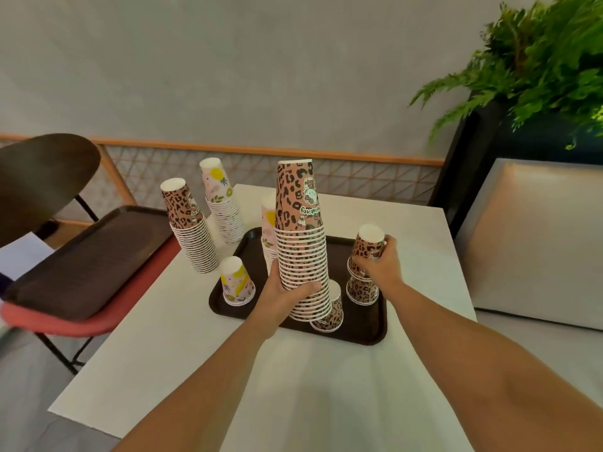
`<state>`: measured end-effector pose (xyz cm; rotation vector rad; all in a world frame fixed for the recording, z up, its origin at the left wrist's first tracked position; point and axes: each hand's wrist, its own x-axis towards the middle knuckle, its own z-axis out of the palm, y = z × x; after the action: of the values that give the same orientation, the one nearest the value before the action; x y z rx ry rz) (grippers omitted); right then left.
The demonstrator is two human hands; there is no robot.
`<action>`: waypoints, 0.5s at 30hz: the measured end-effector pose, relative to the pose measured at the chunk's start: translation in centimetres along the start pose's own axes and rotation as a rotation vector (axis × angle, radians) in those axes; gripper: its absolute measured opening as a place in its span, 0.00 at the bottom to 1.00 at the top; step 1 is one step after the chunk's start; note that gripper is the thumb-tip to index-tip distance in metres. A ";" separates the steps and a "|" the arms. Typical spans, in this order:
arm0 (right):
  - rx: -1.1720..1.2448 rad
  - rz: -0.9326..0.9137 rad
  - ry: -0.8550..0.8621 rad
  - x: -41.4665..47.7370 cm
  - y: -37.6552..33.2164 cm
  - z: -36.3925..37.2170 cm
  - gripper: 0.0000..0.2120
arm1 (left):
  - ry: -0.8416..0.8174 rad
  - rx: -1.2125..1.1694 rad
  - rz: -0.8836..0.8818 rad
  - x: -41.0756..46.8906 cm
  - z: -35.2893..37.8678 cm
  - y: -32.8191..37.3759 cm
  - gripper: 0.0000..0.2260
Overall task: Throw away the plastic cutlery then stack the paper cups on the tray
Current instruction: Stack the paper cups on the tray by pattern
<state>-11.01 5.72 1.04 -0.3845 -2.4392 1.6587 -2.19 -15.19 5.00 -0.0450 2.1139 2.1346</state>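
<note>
Cup-stacking at a matte white table [195, 353]: a person's left hand [287, 298] curls round the ribbed rims of a tall, tapering stack of upturned leopard-print paper cups [300, 243] over a dark, round-cornered tray [359, 331], while the right hand [380, 265] grips a short leopard-print stack [363, 247] at the tray's right side; a fruit-print cup [236, 282] stands inverted on its left corner
</note>
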 end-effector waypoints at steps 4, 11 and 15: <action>-0.009 0.047 -0.030 -0.1 0.4 0.0 0.37 | 0.004 0.007 -0.006 -0.1 0.3 -0.2 0.31; 0.045 -0.102 -0.019 -0.2 -4.6 -1.0 0.22 | -0.005 0.010 -0.034 0.0 0.7 -0.3 0.30; 0.181 -0.207 -0.191 -1.5 -10.3 -1.5 0.18 | -0.026 0.020 -0.041 -0.1 0.6 -0.4 0.30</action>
<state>-10.37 2.97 11.16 0.0520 -2.3326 1.8778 -2.05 -14.58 4.66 -0.0584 2.1016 2.0792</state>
